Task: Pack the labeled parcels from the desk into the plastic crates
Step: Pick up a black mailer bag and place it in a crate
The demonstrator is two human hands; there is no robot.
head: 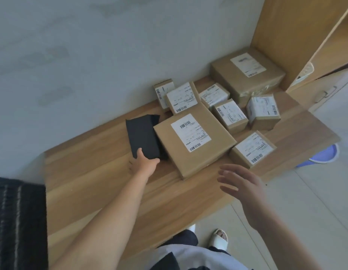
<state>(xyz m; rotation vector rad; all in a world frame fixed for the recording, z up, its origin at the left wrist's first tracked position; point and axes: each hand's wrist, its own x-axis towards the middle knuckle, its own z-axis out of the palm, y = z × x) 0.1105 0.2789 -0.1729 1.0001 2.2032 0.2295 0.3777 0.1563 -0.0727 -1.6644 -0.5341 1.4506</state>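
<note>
While no plastic crates show in my view, I judge packing barely begun: eight labeled parcels (194, 141) crowd the desk's (91, 172) far right corner. Left hand (144, 162) grips a black parcel (143, 137) beside them; right hand (241, 184) hovers, fingers relaxed

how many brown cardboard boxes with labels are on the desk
8. Big one at the back right; large flat one in front; two at the back left; three mid-row; one near the front edge. More may hide behind.
</note>
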